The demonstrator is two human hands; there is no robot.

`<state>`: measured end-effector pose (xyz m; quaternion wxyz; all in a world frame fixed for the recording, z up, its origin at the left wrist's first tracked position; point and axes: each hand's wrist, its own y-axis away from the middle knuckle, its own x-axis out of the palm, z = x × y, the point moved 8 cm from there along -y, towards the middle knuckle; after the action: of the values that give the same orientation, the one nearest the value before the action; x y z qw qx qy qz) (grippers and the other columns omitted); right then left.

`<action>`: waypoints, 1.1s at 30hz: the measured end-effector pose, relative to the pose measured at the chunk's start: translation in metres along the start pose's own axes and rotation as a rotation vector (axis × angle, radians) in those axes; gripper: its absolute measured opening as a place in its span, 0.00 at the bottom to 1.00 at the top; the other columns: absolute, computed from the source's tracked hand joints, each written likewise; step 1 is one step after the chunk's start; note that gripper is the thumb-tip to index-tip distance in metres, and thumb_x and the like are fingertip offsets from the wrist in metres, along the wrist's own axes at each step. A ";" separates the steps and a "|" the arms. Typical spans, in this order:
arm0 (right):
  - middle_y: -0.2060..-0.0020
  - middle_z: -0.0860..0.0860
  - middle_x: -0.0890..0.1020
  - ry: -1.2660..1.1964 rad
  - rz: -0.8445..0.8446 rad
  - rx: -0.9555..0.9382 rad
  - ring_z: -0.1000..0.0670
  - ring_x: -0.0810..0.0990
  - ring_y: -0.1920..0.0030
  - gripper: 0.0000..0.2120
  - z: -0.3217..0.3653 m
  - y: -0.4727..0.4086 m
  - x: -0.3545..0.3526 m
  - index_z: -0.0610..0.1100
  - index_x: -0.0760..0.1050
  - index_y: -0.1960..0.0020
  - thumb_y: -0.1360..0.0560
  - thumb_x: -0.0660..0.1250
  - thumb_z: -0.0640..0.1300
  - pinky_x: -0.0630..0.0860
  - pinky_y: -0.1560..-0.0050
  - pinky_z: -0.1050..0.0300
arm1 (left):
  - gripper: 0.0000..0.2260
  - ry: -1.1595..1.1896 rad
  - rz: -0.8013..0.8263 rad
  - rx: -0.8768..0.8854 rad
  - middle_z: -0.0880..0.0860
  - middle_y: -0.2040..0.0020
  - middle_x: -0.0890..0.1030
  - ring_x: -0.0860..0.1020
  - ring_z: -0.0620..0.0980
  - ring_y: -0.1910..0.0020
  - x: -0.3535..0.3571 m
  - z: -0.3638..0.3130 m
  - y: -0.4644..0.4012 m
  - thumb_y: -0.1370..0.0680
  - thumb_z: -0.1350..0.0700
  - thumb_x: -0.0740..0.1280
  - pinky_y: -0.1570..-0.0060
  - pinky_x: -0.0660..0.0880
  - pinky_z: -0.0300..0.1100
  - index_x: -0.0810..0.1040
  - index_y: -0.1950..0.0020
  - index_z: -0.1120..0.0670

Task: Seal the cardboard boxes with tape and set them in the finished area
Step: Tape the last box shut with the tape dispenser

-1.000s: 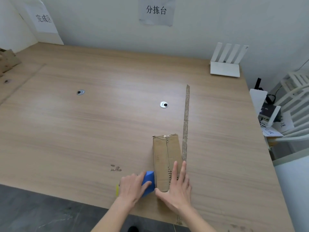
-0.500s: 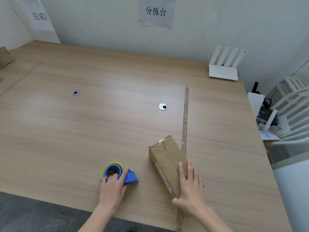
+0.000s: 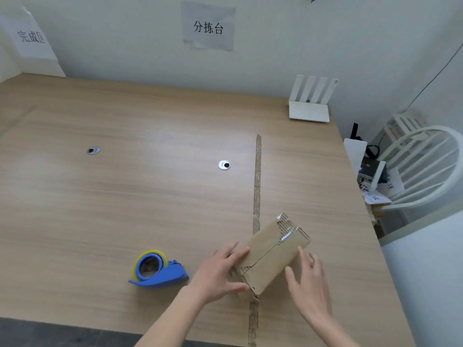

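A small brown cardboard box lies slanted on the wooden table, near the front edge, its flaps closed with a seam along the top. My left hand holds the box's near left end, fingers on top and thumb along the end face. My right hand has straight fingers against the box's right side. A blue tape dispenser with a yellow-rimmed roll rests on the table to the left of my left hand, untouched.
A brown strip runs front to back across the table and passes under the box. Two metal grommets sit mid-table. A white router stands at the back right. A white chair is off the right edge. A paper sign hangs far left.
My left hand let go of the tape dispenser and moved right onto the box's end. The box has turned to slant right, and my right hand shifted to its right side.
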<state>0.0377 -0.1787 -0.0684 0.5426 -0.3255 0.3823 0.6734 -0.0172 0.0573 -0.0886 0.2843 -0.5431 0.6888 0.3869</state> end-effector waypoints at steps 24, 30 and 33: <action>0.19 0.59 0.39 -0.165 0.351 -0.211 0.54 0.51 0.19 0.33 0.076 0.011 0.069 0.66 0.47 0.20 0.19 0.59 0.63 0.64 0.26 0.48 | 0.42 -0.348 -0.420 -0.560 0.56 0.50 0.79 0.79 0.57 0.50 -0.014 0.136 0.100 0.37 0.30 0.75 0.45 0.78 0.52 0.74 0.28 0.47; 0.19 0.59 0.43 -0.139 0.274 -0.255 0.55 0.48 0.19 0.31 0.081 0.009 0.046 0.62 0.49 0.19 0.18 0.58 0.61 0.61 0.25 0.52 | 0.30 -0.276 -0.162 -0.626 0.49 0.55 0.76 0.78 0.51 0.52 -0.010 0.156 0.085 0.23 0.34 0.62 0.42 0.69 0.43 0.61 0.23 0.39; 0.20 0.60 0.51 -0.117 0.205 -0.349 0.58 0.51 0.20 0.28 0.102 0.004 0.037 0.56 0.56 0.19 0.17 0.60 0.54 0.57 0.24 0.60 | 0.26 -0.019 -0.212 -0.548 0.45 0.50 0.76 0.77 0.48 0.52 -0.033 0.140 0.087 0.24 0.33 0.64 0.57 0.72 0.43 0.64 0.28 0.36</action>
<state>0.0237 -0.0732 -0.0487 0.4279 -0.3342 0.2587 0.7989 -0.0969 0.2019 -0.1176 0.1725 -0.6648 0.4955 0.5317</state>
